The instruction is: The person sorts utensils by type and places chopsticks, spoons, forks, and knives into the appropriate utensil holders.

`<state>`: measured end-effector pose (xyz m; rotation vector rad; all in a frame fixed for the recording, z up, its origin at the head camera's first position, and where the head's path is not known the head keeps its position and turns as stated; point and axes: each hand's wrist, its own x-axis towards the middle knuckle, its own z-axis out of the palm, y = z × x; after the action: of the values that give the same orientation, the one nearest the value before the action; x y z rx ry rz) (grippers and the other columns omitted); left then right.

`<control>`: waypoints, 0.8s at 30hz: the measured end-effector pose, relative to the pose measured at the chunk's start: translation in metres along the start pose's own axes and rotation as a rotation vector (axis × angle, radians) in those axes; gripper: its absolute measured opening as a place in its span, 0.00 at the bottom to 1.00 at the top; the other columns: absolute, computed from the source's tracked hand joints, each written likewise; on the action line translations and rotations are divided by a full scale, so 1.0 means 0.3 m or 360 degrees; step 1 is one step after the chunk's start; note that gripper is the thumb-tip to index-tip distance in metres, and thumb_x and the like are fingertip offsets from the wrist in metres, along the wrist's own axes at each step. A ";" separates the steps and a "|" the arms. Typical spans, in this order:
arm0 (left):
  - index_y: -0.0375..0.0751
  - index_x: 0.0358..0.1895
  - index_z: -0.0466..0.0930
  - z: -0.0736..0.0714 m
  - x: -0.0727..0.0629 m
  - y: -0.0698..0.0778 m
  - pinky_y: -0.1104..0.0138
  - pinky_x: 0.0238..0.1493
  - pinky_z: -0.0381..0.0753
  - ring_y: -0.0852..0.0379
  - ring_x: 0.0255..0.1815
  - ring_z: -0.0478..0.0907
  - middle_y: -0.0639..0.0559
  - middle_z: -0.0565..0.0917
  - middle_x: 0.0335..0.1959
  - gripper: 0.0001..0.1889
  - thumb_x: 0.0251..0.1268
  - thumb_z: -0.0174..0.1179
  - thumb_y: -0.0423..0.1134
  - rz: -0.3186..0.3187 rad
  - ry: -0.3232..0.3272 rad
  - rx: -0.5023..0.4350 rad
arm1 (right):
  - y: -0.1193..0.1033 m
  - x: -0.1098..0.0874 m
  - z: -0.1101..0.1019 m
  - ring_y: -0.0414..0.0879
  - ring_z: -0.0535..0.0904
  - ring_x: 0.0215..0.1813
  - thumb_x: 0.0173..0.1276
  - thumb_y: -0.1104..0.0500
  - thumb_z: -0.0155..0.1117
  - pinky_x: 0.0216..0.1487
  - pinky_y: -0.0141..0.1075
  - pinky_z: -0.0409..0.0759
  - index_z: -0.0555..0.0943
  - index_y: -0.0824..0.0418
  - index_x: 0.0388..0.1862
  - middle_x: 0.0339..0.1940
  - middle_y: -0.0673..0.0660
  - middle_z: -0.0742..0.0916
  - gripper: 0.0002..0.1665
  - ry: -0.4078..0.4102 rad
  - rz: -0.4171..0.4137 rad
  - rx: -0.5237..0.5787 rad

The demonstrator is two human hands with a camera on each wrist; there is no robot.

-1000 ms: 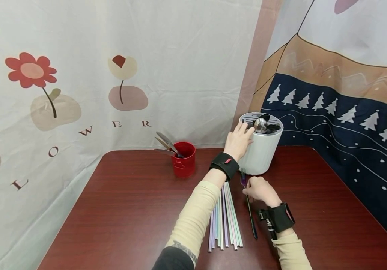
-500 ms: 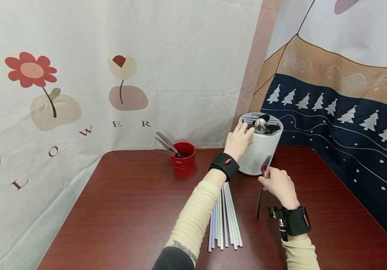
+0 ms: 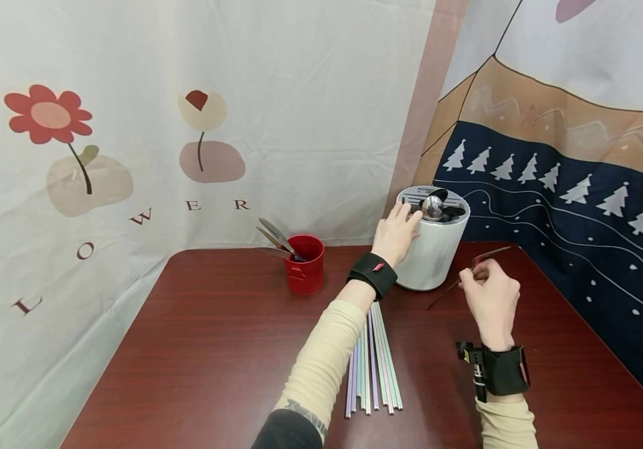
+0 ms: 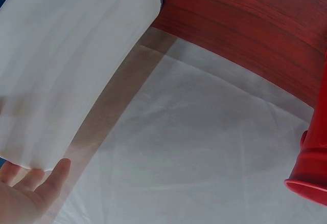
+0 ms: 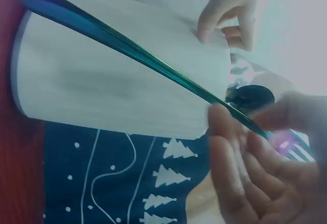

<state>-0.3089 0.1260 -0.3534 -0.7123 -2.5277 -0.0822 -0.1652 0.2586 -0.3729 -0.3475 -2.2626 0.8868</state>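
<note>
With thumb and fingertips, my right hand (image 3: 492,302) pinches the fork (image 5: 158,67) by its neck, probably for finer control, just above the bench (image 3: 231,349) near the back right corner. My left hand (image 3: 394,240), fingers spread, rests on the holder (image 3: 433,259), close to the back edge, seemingly to steady it. Straws (image 3: 374,368) lie fanned before it.

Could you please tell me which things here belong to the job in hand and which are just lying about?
Likely in use:
fork, in the right hand
white container, left hand at its rim

Apparently idle:
pastel sticks
red cup with utensils
</note>
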 end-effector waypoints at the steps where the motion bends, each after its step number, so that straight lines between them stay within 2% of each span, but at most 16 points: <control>1: 0.58 0.58 0.68 0.000 0.000 0.000 0.65 0.44 0.81 0.57 0.72 0.61 0.56 0.68 0.61 0.18 0.68 0.49 0.56 -0.0001 0.0002 0.0000 | -0.001 0.000 -0.001 0.19 0.67 0.21 0.67 0.57 0.53 0.28 0.28 0.66 0.78 0.65 0.35 0.29 0.65 0.88 0.11 0.0072 0.0005 0.0060; 3: 0.58 0.58 0.68 0.001 0.000 0.001 0.65 0.44 0.81 0.57 0.72 0.61 0.56 0.68 0.61 0.18 0.68 0.49 0.56 -0.0003 0.0000 -0.0005 | -0.003 0.000 -0.002 0.13 0.66 0.22 0.67 0.58 0.55 0.29 0.24 0.65 0.78 0.66 0.35 0.27 0.63 0.88 0.12 0.0211 -0.0002 0.0175; 5: 0.58 0.58 0.68 0.000 0.000 0.001 0.65 0.45 0.81 0.57 0.72 0.61 0.56 0.68 0.62 0.18 0.68 0.49 0.56 -0.0002 -0.0006 -0.0008 | -0.003 0.002 -0.003 0.13 0.67 0.23 0.67 0.58 0.56 0.29 0.21 0.66 0.77 0.68 0.34 0.23 0.51 0.87 0.12 0.0347 -0.0027 0.0270; 8: 0.58 0.58 0.68 -0.001 0.001 0.002 0.65 0.45 0.80 0.57 0.73 0.60 0.56 0.68 0.62 0.19 0.68 0.50 0.56 -0.0009 -0.0019 -0.0027 | -0.002 0.008 -0.006 0.15 0.70 0.24 0.67 0.57 0.57 0.30 0.18 0.67 0.77 0.67 0.32 0.21 0.30 0.80 0.12 0.0524 -0.0056 0.0414; 10: 0.58 0.58 0.68 -0.002 0.002 0.002 0.65 0.46 0.80 0.57 0.73 0.60 0.56 0.68 0.62 0.19 0.68 0.50 0.56 -0.0012 -0.0025 -0.0031 | -0.002 0.016 -0.010 0.15 0.71 0.24 0.66 0.56 0.58 0.32 0.17 0.68 0.77 0.64 0.30 0.21 0.22 0.76 0.11 0.0640 -0.0052 0.0483; 15: 0.59 0.58 0.68 -0.005 0.001 0.002 0.65 0.44 0.80 0.58 0.72 0.61 0.56 0.69 0.61 0.19 0.68 0.49 0.56 -0.0009 -0.0023 -0.0016 | -0.003 0.033 -0.022 0.17 0.74 0.24 0.65 0.57 0.61 0.33 0.17 0.71 0.79 0.54 0.25 0.22 0.24 0.77 0.08 0.0878 -0.0028 0.0591; 20: 0.59 0.59 0.68 -0.006 -0.001 0.002 0.66 0.44 0.80 0.58 0.71 0.62 0.56 0.69 0.60 0.19 0.69 0.49 0.56 -0.0005 -0.0026 0.0000 | -0.010 0.040 -0.032 0.18 0.75 0.25 0.65 0.57 0.62 0.35 0.19 0.71 0.84 0.64 0.26 0.22 0.26 0.80 0.12 0.1065 -0.0009 0.0646; 22: 0.59 0.60 0.68 -0.006 -0.002 0.001 0.66 0.44 0.81 0.59 0.71 0.62 0.56 0.69 0.61 0.19 0.69 0.49 0.56 -0.0002 -0.0026 0.0005 | -0.017 0.042 -0.036 0.19 0.75 0.25 0.64 0.57 0.63 0.36 0.19 0.71 0.85 0.67 0.26 0.22 0.31 0.83 0.14 0.1135 0.0002 0.0659; 24: 0.59 0.59 0.68 -0.006 0.000 0.001 0.66 0.44 0.80 0.58 0.71 0.62 0.56 0.68 0.61 0.19 0.69 0.49 0.56 -0.0001 -0.0025 0.0005 | -0.021 0.044 -0.040 0.19 0.75 0.26 0.64 0.56 0.63 0.36 0.19 0.70 0.86 0.67 0.26 0.22 0.40 0.87 0.15 0.1182 -0.0007 0.0641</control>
<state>-0.3078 0.1258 -0.3518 -0.7138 -2.5421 -0.0731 -0.1670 0.2661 -0.3555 -0.4014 -1.3743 0.9808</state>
